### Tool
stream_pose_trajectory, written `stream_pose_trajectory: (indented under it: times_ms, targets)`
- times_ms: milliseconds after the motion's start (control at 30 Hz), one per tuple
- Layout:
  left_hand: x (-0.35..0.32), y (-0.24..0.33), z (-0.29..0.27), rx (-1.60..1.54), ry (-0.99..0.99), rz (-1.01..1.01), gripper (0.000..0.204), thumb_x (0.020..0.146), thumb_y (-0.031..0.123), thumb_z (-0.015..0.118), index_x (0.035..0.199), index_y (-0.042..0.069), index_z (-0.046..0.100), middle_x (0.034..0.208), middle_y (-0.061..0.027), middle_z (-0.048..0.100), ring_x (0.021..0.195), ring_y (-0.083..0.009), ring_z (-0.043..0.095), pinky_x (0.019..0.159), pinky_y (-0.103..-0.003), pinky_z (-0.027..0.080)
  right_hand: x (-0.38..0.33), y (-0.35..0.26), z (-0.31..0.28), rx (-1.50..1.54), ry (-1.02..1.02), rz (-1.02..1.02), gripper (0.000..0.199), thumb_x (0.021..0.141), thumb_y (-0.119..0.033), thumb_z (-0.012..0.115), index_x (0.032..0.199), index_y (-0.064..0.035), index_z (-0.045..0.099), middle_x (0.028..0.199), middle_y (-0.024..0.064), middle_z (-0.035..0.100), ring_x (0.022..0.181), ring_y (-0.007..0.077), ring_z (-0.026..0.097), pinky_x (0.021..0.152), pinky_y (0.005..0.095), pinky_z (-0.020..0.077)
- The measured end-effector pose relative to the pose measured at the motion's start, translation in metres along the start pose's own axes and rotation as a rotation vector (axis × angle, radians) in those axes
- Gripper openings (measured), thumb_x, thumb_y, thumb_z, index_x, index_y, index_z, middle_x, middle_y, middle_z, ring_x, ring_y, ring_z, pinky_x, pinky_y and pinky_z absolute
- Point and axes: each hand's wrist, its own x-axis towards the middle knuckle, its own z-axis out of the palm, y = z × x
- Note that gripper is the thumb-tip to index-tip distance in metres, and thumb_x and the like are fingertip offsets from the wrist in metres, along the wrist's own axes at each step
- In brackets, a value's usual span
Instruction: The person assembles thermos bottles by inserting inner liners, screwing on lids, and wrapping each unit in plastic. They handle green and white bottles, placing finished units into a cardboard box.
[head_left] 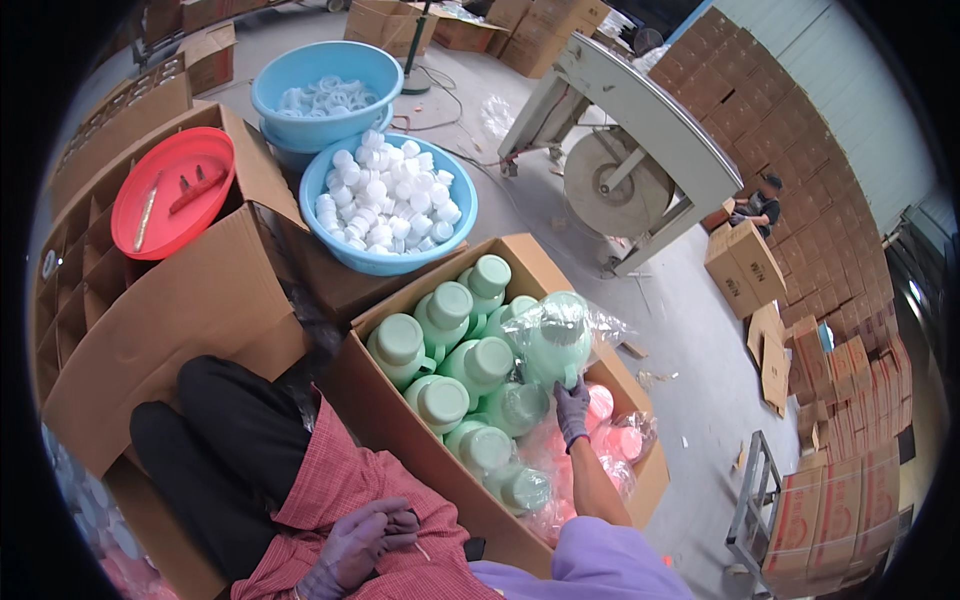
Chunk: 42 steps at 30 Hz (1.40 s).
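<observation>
My right hand, in a grey glove, reaches over an open carton and is closed on the handle of a light green plastic jug. Clear plastic film is loosely wrapped about this jug. Beneath and beside it, several more green jugs stand close together in the carton. Pink jugs in clear film fill the carton's right end. My left hand, also gloved, lies over my lap with its fingers curled in; a thin pale bit shows by the fingertips, too small to name.
A blue basin of white caps stands behind the carton, with another blue basin of clear rings beyond. A red tray rests on a divided carton at left. Farther off are a white machine, a co-worker and stacked cartons.
</observation>
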Motion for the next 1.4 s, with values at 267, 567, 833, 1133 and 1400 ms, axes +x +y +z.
stream_pose_trajectory:
  times_ms: [267, 567, 833, 1133, 1400]
  targets:
    - [0.007, -0.016, -0.027, 0.19, -0.049, 0.072, 0.048, 0.105, 0.025, 0.047, 0.143, -0.004, 0.041, 0.128, -0.0179, 0.057, 0.12, -0.0288, 0.057, 0.104, -0.042, 0.048, 0.01, 0.042, 0.003, 0.048, -0.024, 0.523, 0.016, 0.085, -0.018, 0.069, 0.09, -0.0035, 0.065, 0.079, 0.0029, 0.064, 0.07, 0.0163, 0.059, 0.062, 0.0341, 0.0469]
    - [0.007, -0.025, -0.064, 1.144, -0.143, 0.389, 0.049, 0.103, 0.019, 0.05, 0.148, 0.003, 0.038, 0.144, -0.0105, 0.05, 0.132, -0.0252, 0.05, 0.111, -0.036, 0.042, 0.068, -0.099, -0.013, -1.296, -0.909, -0.091, 0.034, 0.089, -0.032, 0.064, 0.1, -0.0004, 0.068, 0.092, 0.0165, 0.071, 0.084, 0.0263, 0.069, 0.075, 0.0396, 0.0543]
    - [0.024, -0.009, -0.047, -0.051, -0.232, -0.141, 0.049, 0.106, 0.024, 0.038, 0.145, -0.006, 0.036, 0.143, -0.0249, 0.048, 0.132, -0.0369, 0.051, 0.113, -0.045, 0.041, 0.108, 0.021, 0.063, 0.25, -0.56, 0.733, 0.019, 0.086, -0.017, 0.068, 0.097, -0.0017, 0.07, 0.082, 0.0076, 0.067, 0.071, 0.016, 0.065, 0.067, 0.0312, 0.0543]
    - [0.034, -0.008, -0.049, 0.053, -0.236, -0.078, 0.049, 0.106, 0.024, 0.036, 0.144, -0.009, 0.035, 0.134, -0.0296, 0.051, 0.123, -0.0426, 0.056, 0.108, -0.052, 0.045, 0.101, 0.093, 0.065, -0.727, -0.777, -0.285, 0.037, 0.098, -0.033, 0.049, 0.119, -0.0084, 0.067, 0.113, 0.0043, 0.068, 0.097, 0.0238, 0.061, 0.087, 0.0368, 0.0487]
    - [0.017, 0.027, -0.011, 0.032, -0.083, -0.014, 0.062, 0.1, 0.033, 0.056, 0.142, -0.008, 0.038, 0.122, -0.0219, 0.058, 0.112, -0.0337, 0.063, 0.102, -0.048, 0.051, 0.053, -0.08, 0.046, -0.058, -0.273, 0.488, 0.053, 0.087, -0.029, 0.071, 0.133, -0.0079, 0.054, 0.118, 0.0057, 0.062, 0.102, 0.0215, 0.058, 0.086, 0.0404, 0.05]
